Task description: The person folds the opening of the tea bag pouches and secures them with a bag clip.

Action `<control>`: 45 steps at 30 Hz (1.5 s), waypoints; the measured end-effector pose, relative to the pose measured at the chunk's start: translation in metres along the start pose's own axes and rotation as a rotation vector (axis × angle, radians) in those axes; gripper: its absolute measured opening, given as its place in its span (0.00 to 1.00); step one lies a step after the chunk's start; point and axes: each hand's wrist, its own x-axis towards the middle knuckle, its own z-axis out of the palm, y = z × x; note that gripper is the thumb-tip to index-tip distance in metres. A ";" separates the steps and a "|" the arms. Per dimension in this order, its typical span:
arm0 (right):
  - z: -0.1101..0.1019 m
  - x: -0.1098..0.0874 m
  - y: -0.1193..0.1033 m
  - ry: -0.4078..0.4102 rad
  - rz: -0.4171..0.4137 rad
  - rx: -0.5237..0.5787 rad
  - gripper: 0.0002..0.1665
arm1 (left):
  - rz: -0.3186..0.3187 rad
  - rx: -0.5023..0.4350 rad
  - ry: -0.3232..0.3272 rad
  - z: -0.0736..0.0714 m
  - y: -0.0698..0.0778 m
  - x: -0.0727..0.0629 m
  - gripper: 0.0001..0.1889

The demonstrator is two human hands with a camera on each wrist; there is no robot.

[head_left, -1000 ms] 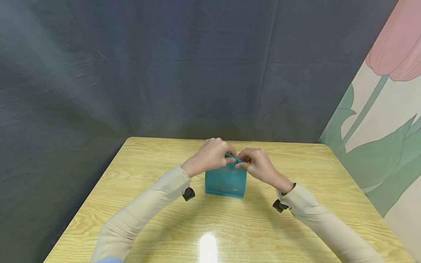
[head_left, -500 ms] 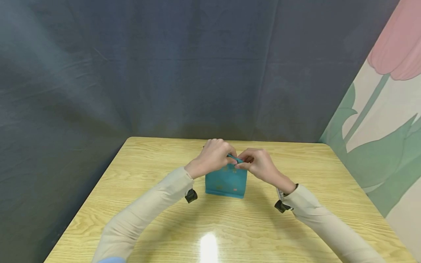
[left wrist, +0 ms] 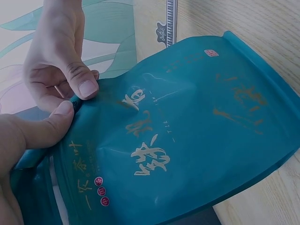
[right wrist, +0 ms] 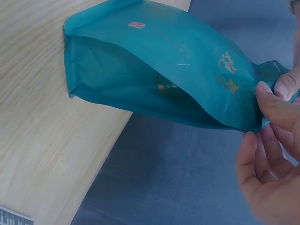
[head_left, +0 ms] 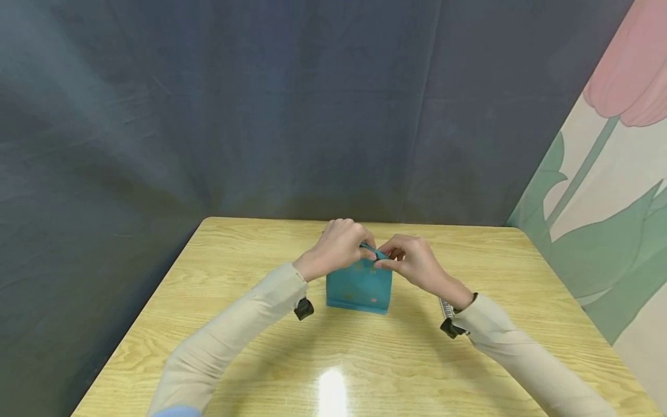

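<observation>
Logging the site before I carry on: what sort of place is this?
Probably an improvised indoor filming corner: a wood-grain table, a dark cloth backdrop behind it, and a tulip-patterned wall on the right.

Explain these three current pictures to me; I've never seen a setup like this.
There is no robot here, just a person's bare left hand and right hand. The widest picture comes from a camera worn on the head, looking forward and down. The other two come from cameras worn on the left and right wrists; the small black device by the left cuff is probably one of them.

Both hands pinch the top of a teal bag with gold writing. It is upright, bottom edge down by the wood-grain table; whether it bears on it I can't tell. A ruler-like strip lies on the table, mostly hidden by the right arm in the head view. Behind hangs a dark curtain.
</observation>
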 end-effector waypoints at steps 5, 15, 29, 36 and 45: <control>-0.001 -0.001 0.002 -0.005 0.000 0.005 0.12 | -0.003 -0.001 0.006 0.002 -0.001 0.000 0.07; -0.001 -0.003 0.004 -0.018 0.014 0.013 0.11 | -0.026 0.011 -0.004 0.001 -0.002 0.000 0.08; -0.004 -0.009 0.009 -0.017 0.051 0.061 0.13 | -0.017 -0.063 0.034 0.006 -0.003 0.000 0.09; -0.009 -0.011 0.012 -0.045 0.026 0.082 0.14 | -0.039 -0.036 0.020 0.005 0.000 0.003 0.08; -0.014 -0.015 0.016 -0.053 0.019 0.084 0.14 | -0.043 -0.016 0.017 0.005 0.005 0.005 0.07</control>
